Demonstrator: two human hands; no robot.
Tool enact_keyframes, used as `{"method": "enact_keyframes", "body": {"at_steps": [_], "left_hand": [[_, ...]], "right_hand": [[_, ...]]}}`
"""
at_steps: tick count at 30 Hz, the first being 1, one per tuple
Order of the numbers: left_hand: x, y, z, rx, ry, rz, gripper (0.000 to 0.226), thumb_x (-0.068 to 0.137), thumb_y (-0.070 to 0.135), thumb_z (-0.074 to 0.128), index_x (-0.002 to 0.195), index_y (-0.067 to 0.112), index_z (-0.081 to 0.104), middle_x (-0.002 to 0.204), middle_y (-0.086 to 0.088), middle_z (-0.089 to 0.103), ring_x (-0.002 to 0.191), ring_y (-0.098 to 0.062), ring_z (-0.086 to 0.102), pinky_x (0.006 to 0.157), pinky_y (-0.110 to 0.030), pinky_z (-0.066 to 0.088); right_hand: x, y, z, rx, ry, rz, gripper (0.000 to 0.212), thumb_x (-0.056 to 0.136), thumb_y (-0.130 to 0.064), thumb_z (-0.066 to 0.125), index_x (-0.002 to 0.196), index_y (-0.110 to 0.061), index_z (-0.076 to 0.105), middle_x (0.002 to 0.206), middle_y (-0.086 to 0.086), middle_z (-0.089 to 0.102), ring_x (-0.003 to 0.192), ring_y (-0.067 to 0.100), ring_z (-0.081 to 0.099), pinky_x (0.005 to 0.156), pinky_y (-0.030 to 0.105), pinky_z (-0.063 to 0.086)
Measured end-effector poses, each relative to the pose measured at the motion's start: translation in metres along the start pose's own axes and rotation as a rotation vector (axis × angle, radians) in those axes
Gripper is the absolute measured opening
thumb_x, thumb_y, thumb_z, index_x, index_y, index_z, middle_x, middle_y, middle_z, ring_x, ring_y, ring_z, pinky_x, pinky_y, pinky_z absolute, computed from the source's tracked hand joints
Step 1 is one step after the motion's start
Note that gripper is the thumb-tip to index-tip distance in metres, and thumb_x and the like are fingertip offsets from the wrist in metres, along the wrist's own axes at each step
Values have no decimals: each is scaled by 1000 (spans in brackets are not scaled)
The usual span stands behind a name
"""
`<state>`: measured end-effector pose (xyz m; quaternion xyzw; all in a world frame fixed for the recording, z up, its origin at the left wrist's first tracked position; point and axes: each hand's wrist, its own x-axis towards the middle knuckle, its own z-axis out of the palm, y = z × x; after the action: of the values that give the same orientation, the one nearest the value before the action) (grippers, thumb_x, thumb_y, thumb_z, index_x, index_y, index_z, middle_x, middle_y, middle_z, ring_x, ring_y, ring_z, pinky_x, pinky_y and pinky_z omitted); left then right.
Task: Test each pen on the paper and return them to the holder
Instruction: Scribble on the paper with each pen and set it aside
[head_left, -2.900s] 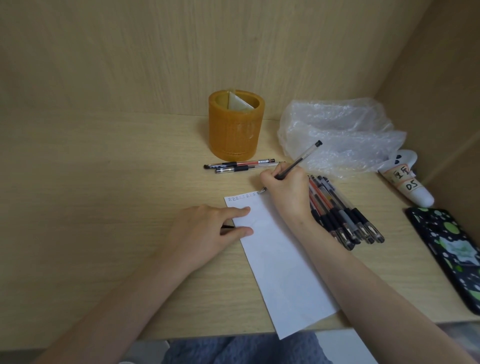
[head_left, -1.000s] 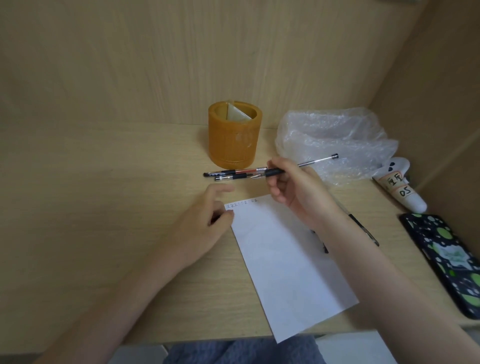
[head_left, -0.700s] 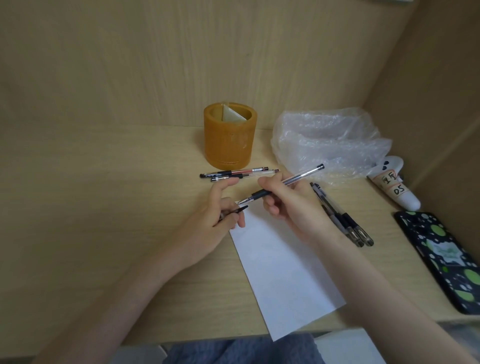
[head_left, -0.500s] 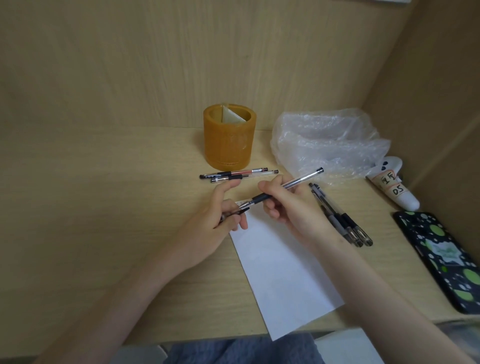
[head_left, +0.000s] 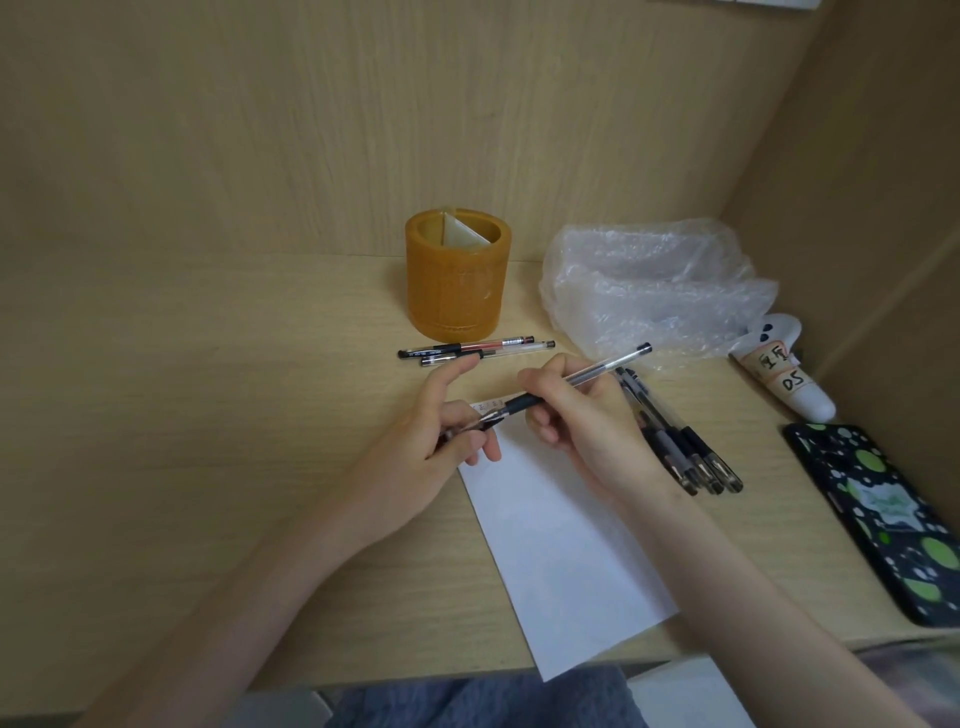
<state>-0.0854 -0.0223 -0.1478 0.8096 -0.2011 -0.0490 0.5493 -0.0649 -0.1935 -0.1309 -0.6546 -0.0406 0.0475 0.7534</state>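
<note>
The white paper (head_left: 561, 545) is nearest. It lies on the bench (head_left: 208, 415), and its far end is under the hands. A few small test marks sit along that far edge.

Just above it, the left hand (head_left: 441, 431) pinches a small black cap (head_left: 480, 423) between the thumb and curled fingers. Its first finger sticks out straight. The right hand (head_left: 582, 421) grips the pen (head_left: 597, 366) near its dark front part, with the fingers curled round it. The tip points right at the cap.

This looks like the step of putting the cap on the pen. To do it well, pen and cap should line up straight. Then they should be pushed together until snug, so the tip does not poke a finger.

Beside the right wrist, more pens (head_left: 691, 457) lie in a row. Farther off, two pens (head_left: 478, 349) lie just in front of the orange holder (head_left: 457, 275). No pens stick out of it.
</note>
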Motion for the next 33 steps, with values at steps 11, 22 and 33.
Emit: {"method": "enact_keyframes", "body": {"at_steps": [11, 22, 33], "left_hand": [[-7, 2, -5, 42, 149, -70, 16, 89, 19, 57, 76, 12, 65, 58, -1, 63, 43, -9, 53, 47, -15, 40], [0, 5, 4, 246, 28, -93, 31, 88, 46, 49, 71, 25, 64, 53, 6, 60, 46, -1, 49, 56, -21, 38], [33, -30, -26, 659, 321, -16, 20, 88, 12, 56, 105, 16, 67, 103, 2, 60, 94, -13, 55, 81, -20, 40]], "right_hand": [[-7, 4, 1, -112, -69, -43, 10, 81, -19, 69, 75, -13, 64, 48, -3, 49, 41, 6, 39, 43, 13, 33], [-9, 9, 4, -214, 5, -45, 43, 91, -39, 53, 59, -11, 48, 45, -4, 44, 41, 6, 37, 45, 14, 32], [6, -22, -61, -1494, 171, 118, 39, 96, -49, 44, 77, -15, 44, 72, 1, 51, 70, 27, 51, 57, 33, 33]]}}
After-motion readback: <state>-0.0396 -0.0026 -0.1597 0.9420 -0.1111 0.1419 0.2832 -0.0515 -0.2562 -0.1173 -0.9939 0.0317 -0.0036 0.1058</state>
